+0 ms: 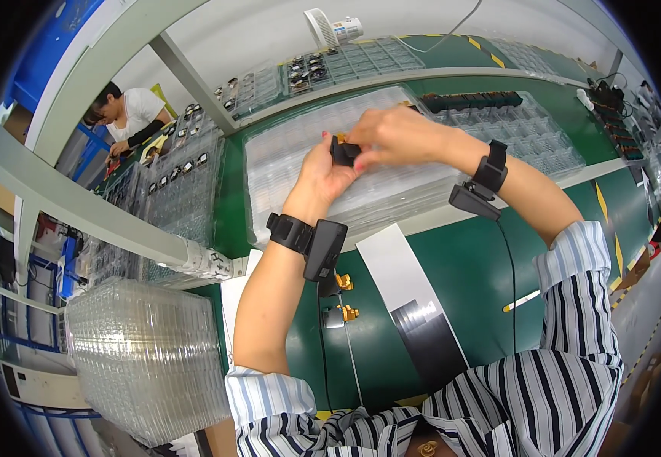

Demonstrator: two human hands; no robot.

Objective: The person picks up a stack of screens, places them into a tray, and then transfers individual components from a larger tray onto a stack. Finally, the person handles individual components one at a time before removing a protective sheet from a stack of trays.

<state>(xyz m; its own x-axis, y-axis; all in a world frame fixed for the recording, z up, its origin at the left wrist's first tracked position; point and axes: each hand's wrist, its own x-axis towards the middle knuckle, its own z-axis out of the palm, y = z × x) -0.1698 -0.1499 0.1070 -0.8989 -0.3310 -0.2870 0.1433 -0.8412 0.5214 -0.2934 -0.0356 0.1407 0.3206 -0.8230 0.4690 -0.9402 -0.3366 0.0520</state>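
The green counter [467, 274] fills the middle of the view and serves as the landmark. Across its far half lies a wide stack of clear plastic trays [300, 160], and a second tall stack of clear trays [144, 358] stands off the counter's left edge, below it in the picture. A grey metal strip [410, 297] runs along the counter's near half, between the person's forearms.

Above the wide tray stack, both hands meet. The left hand [321, 171] is curled, its fingers closed around the lower part of a small black part [343, 151] with a brass-coloured bit at its top. The right hand [395, 137] comes over from the counter's right side, fingers bent and pinching the same black part from above; so the part is held off the counter, over the trays, gripped by both hands. Each wrist carries a black strap with a small black box.

On the counter's near half, just left of the metal strip, sit two small brass fittings [344, 297], close together and partly hidden behind the left wrist's box.
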